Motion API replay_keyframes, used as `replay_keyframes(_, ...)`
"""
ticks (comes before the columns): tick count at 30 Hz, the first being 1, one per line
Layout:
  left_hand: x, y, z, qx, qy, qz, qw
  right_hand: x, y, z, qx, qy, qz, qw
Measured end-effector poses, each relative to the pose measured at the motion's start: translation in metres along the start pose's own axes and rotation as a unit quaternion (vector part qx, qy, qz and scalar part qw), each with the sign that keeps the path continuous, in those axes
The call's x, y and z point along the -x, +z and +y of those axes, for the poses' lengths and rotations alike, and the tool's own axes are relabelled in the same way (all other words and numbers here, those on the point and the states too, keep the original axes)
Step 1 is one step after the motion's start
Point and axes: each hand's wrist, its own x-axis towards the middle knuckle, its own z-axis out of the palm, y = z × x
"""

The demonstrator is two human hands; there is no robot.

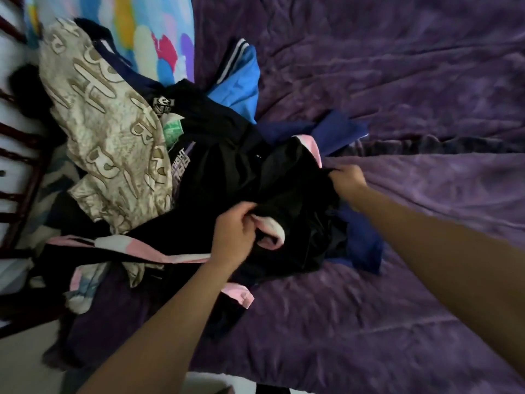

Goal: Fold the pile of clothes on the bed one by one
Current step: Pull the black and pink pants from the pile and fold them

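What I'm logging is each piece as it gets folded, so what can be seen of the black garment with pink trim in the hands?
The black garment is thin, slightly glossy-looking cloth with pink and white trim, including a rolled cuff. It is crumpled and unfolded, atop the pile beside the purple bedspread, overlying a dark blue garment. The left hand pinches it by the cuff; the right hand grips its far edge.

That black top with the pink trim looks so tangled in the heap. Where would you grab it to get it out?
By two spread edges, as the hands do now: the left hand pinches the black top beside its pink trim, and the right hand grips the far edge. Come from the side of the purple cover, since the top lies uppermost on the pile there.
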Motion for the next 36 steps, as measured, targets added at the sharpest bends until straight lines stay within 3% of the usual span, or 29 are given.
replay_keyframes(1,-0.007,-0.022,0.002,0.039,-0.007,0.045,0.998,0.001,-0.004,-0.014,-0.100,0.036,-0.026,0.994)
replay_keyframes(3,-0.021,-0.061,0.003,0.045,-0.024,0.088,0.995,0.005,-0.011,-0.041,-0.196,0.100,-0.123,0.968)
replay_keyframes(6,-0.030,-0.102,-0.014,-0.035,-0.140,0.128,0.981,0.020,-0.010,-0.067,-0.161,0.150,-0.236,0.947)
replay_keyframes(9,-0.021,-0.121,-0.031,-0.100,-0.230,0.187,0.950,0.026,0.006,-0.062,-0.093,0.115,-0.176,0.973)
replay_keyframes(11,-0.010,-0.111,-0.027,-0.158,-0.092,0.248,0.951,0.029,0.016,-0.045,-0.074,0.129,-0.137,0.979)
replay_keyframes(13,0.004,-0.074,-0.018,-0.234,0.105,0.164,0.953,0.033,0.022,-0.029,-0.079,0.173,-0.143,0.971)
replay_keyframes(14,0.015,-0.049,-0.015,-0.296,0.134,0.082,0.942,0.035,0.022,-0.024,-0.081,0.182,-0.151,0.968)
replay_keyframes(16,0.037,-0.009,-0.023,-0.447,0.087,-0.082,0.886,0.042,0.020,-0.016,-0.109,0.182,-0.188,0.959)
replay_keyframes(17,0.044,0.001,-0.030,-0.489,0.054,-0.119,0.862,0.048,0.015,-0.013,-0.129,0.176,-0.232,0.948)
replay_keyframes(19,0.043,0.000,-0.042,-0.509,0.023,-0.098,0.855,0.059,-0.001,-0.010,-0.094,0.111,-0.321,0.936)
replay_keyframes(21,0.036,-0.011,-0.044,-0.473,0.048,-0.073,0.877,0.072,-0.021,-0.011,0.119,-0.014,-0.349,0.929)
replay_keyframes(24,0.030,-0.050,-0.022,-0.186,-0.005,-0.047,0.981,0.090,-0.041,-0.011,0.455,-0.162,-0.249,0.839)
replay_keyframes(25,0.029,-0.066,-0.011,-0.109,-0.029,-0.028,0.993,0.096,-0.049,-0.011,0.500,-0.178,-0.201,0.824)
replay_keyframes(27,0.032,-0.100,0.010,-0.015,-0.035,0.023,0.999,0.109,-0.067,-0.015,0.514,-0.181,-0.111,0.831)
replay_keyframes(32,0.068,-0.158,0.076,0.118,0.015,0.061,0.991,0.160,-0.120,-0.043,0.346,-0.193,0.105,0.912)
replay_keyframes(34,0.090,-0.178,0.095,0.131,0.036,0.068,0.988,0.188,-0.142,-0.057,0.192,-0.167,0.165,0.953)
replay_keyframes(36,0.122,-0.197,0.111,0.108,0.057,0.032,0.992,0.227,-0.160,-0.078,0.010,-0.160,0.154,0.975)
